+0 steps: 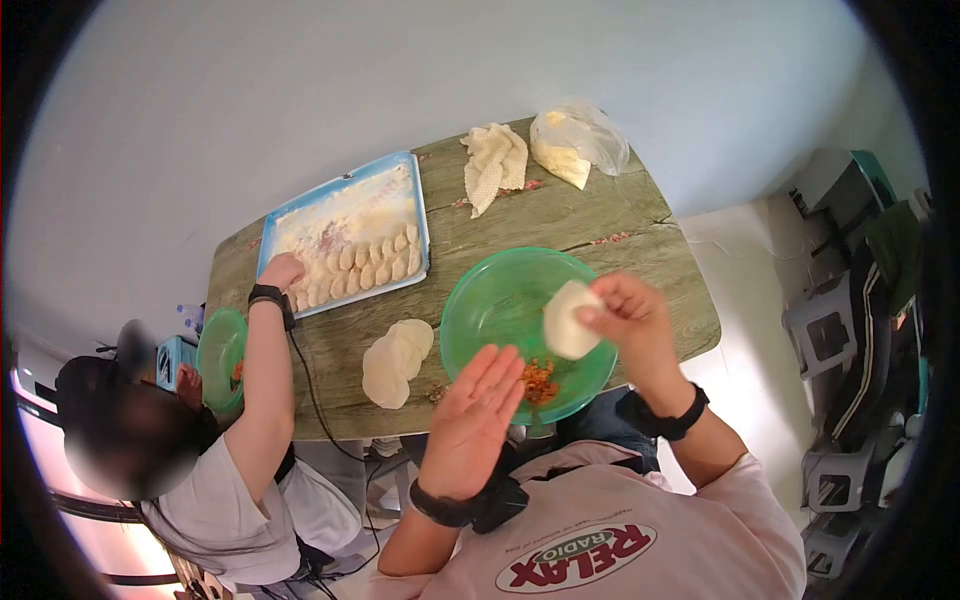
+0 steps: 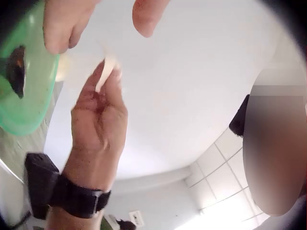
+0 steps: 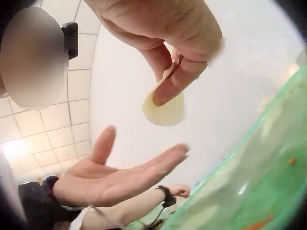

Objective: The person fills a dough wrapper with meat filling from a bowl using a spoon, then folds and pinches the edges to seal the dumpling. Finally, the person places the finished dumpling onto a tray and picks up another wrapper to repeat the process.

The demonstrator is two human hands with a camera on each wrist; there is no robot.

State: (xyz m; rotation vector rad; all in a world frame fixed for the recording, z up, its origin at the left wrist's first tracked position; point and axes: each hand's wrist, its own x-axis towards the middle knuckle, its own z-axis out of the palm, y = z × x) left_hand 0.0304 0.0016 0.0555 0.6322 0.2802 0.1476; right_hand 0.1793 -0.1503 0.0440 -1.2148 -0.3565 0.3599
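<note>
My right hand (image 1: 638,318) pinches a round, pale dumpling wrapper (image 1: 568,322) between thumb and fingers, over the right side of a green bowl (image 1: 480,290). In the right wrist view the wrapper (image 3: 165,110) hangs slightly bent from the fingertips. My left hand (image 1: 475,415) is held palm up with fingers straight, at the near left rim of the bowl, with nothing on it. Orange-brown filling (image 1: 538,385) lies in the near part of the bowl. Several more wrappers (image 1: 385,372) lie overlapping on the table left of the bowl.
A blue-rimmed tray (image 1: 424,235) holds floury rows of dumplings (image 1: 368,270). Another person's hand (image 1: 282,272) reaches into it, with a second green bowl (image 1: 222,345) nearby. A cloth (image 1: 496,165) and a plastic bag (image 1: 585,140) lie at the back. Grey stools (image 1: 820,325) stand right.
</note>
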